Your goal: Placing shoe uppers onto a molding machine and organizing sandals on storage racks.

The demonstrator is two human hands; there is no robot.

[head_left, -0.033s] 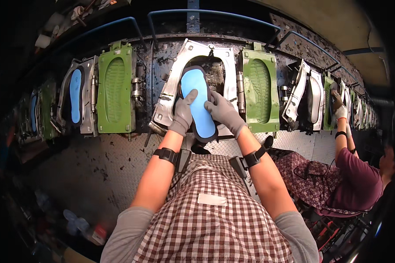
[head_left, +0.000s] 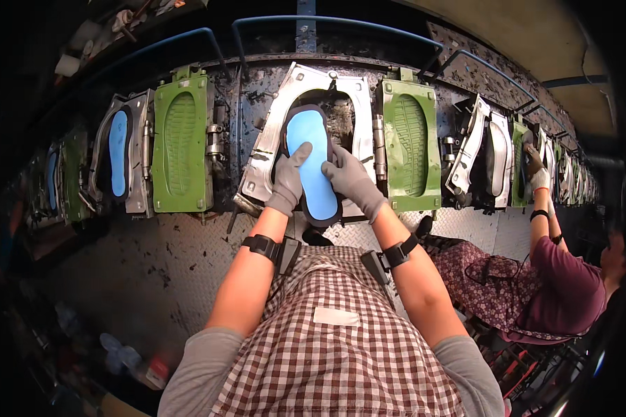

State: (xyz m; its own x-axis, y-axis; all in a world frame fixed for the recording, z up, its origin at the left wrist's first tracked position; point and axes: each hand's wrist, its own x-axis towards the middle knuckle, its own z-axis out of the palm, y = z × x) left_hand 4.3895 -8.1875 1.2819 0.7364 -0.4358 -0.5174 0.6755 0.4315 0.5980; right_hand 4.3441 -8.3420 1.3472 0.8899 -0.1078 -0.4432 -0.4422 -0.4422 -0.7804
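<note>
Between my gloved hands is a blue-faced shoe sole (head_left: 314, 170) with a dark rim, held toe away from me and heel toward me. My left hand (head_left: 290, 179) grips its left edge, thumb lying on the blue face. On the opposite edge, my right hand (head_left: 351, 175) is closed too, thumb pressed near the middle. Fingers underneath are hidden. The sole lies over an open silver metal mould frame (head_left: 270, 142), covering part of its foot-shaped opening. Hinged to the frame's right is a green mould half (head_left: 410, 142) with a ridged tread cavity.
Left of me stand another green mould half (head_left: 181, 142) and a silver mould holding a blue sole (head_left: 119, 154). Blue rails (head_left: 341, 20) run behind the moulds. At right, a co-worker in a maroon top (head_left: 567, 285) has gloved hands at another mould. Patterned metal flooring (head_left: 188, 257) lies below.
</note>
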